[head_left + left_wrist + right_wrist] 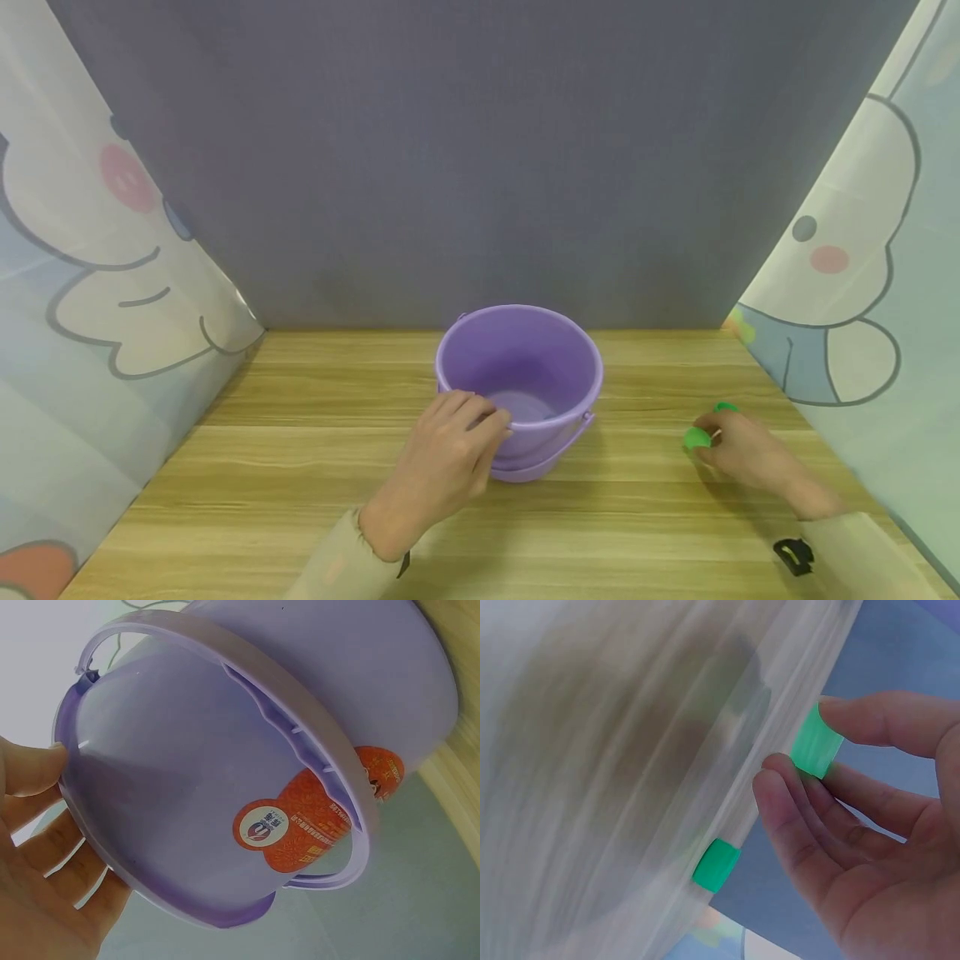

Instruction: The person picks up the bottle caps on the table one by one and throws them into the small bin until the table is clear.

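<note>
A purple plastic bucket (525,446) stands upright on the wooden table, its handle hanging down at the front. My left hand (453,442) grips the near left part of its rim, thumb on the outside in the left wrist view, beside the red label (300,825). Off to the right, my right hand (750,450) pinches a small green bottle cap (817,742) between thumb and fingers, close to the tabletop. A second green cap (716,865) lies on the table just beyond those fingers. Only a little of it (726,407) shows in the head view.
The wooden table (315,467) meets a dark grey panel (480,167) behind the bucket. Light curtains with cartoon figures hang on the left (67,375) and right (862,350). A black strap piece (793,556) is by the right sleeve.
</note>
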Demonstrator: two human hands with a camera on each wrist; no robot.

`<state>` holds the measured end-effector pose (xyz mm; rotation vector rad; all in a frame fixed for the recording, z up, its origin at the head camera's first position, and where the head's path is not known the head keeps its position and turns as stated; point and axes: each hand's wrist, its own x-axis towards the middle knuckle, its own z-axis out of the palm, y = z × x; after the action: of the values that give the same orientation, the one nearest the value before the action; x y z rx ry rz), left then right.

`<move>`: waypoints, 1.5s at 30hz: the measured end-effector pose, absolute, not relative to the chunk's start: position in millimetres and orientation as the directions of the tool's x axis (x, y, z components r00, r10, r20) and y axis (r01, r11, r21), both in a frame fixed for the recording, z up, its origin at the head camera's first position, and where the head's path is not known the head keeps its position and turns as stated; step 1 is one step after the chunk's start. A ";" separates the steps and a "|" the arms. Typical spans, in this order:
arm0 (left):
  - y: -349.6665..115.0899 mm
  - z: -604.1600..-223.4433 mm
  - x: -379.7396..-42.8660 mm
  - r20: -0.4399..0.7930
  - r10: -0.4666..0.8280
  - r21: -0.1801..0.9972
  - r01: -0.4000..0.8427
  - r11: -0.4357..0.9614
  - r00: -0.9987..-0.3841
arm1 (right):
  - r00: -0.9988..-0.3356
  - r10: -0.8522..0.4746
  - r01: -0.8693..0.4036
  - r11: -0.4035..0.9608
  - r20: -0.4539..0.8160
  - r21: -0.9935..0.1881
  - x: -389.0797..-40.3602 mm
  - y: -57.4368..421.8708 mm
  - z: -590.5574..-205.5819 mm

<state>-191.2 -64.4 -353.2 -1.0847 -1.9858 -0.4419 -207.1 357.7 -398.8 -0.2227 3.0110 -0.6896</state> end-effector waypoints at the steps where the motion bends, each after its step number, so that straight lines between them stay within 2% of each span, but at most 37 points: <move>1: -64.4 -353.1 -191.2 0.790 0.534 -0.073 0.819 0.569 -0.301 | -0.989 -0.151 -0.130 0.887 -0.012 -0.442 -207.4 356.4 -398.1; 21: -65.2 -353.6 -190.8 0.779 0.540 -0.057 0.822 0.567 -0.319 | -0.990 -0.128 -0.144 0.849 0.065 -0.508 -207.6 337.1 -393.6; 32: -65.1 -352.8 -190.3 0.779 0.539 -0.052 0.824 0.565 -0.320 | -0.978 -0.124 -0.193 0.837 0.167 -0.512 -206.9 321.6 -388.7; 45: -64.9 -351.9 -189.4 0.787 0.536 -0.068 0.821 0.566 -0.305 | -0.980 -0.089 -0.175 0.806 0.175 -0.566 -209.6 310.1 -387.7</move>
<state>-189.4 -64.9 -351.9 -1.0877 -1.9908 -0.4476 -209.6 310.1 -387.7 -0.2290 3.1179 -0.9993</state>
